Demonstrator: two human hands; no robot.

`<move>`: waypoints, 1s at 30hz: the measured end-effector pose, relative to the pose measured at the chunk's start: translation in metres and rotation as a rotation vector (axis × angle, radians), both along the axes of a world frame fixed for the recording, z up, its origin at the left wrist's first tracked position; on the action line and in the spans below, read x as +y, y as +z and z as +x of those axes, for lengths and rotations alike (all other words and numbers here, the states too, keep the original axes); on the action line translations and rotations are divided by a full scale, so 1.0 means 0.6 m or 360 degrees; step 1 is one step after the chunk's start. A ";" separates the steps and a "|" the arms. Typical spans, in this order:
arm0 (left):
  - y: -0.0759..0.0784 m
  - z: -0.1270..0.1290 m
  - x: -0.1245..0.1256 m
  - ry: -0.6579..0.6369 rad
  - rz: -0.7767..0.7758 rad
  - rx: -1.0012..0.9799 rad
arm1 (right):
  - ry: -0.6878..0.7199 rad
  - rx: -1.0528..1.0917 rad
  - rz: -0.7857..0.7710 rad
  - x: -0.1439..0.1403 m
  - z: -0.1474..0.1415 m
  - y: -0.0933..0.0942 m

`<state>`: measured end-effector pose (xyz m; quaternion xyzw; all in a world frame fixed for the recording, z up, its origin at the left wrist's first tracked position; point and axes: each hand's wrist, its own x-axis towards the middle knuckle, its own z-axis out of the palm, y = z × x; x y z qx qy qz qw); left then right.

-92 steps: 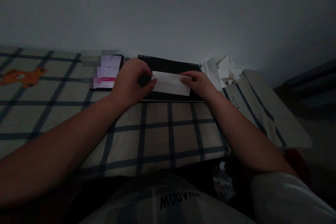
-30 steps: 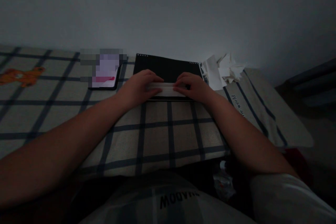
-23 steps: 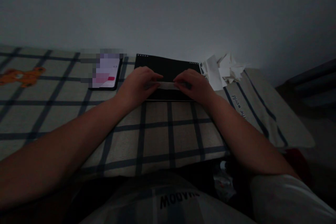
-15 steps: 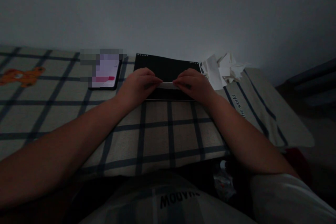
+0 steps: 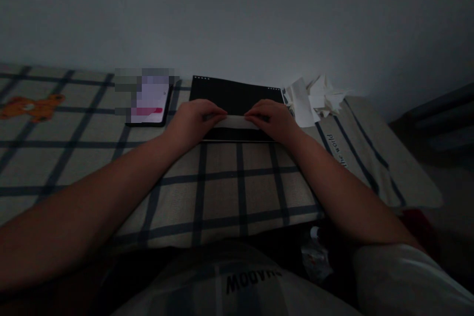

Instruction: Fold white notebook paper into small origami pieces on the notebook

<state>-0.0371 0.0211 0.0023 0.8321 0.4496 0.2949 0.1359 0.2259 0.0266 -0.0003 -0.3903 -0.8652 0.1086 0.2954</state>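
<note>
A narrow white strip of paper (image 5: 237, 122) stretches between my two hands in the head view. My left hand (image 5: 198, 117) pinches its left part between thumb and fingers, and my right hand (image 5: 269, 117) pinches the right part the same way. Beneath the paper lies a black notebook (image 5: 237, 94) with punched holes along its far edge. The hands partly cover the notebook's left and right sides. Whether the strip touches the notebook I cannot tell.
Left of the notebook a phone (image 5: 151, 101) lies with its screen lit. Several white paper pieces (image 5: 326, 96) are piled at the right. An orange bear-shaped figure (image 5: 33, 107) is at far left on the checked tablecloth (image 5: 222, 192). A wall (image 5: 237, 19) rises behind.
Both hands have tilted and lowered slightly, still pinching the paper. More of the strip's white face shows now. The phone, notebook and paper pile stay in place.
</note>
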 end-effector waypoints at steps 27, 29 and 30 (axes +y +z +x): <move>-0.004 0.008 0.000 0.0058 -0.0062 0.0167 | -0.0140 -0.0159 -0.0289 -0.008 -0.017 -0.001; -0.005 0.007 0.001 0.0062 0.0026 0.0273 | -0.0139 -0.0193 -0.0250 -0.007 -0.019 -0.004; -0.005 0.007 0.001 0.0064 0.0080 0.0321 | -0.0137 -0.0202 -0.0232 -0.007 -0.020 -0.005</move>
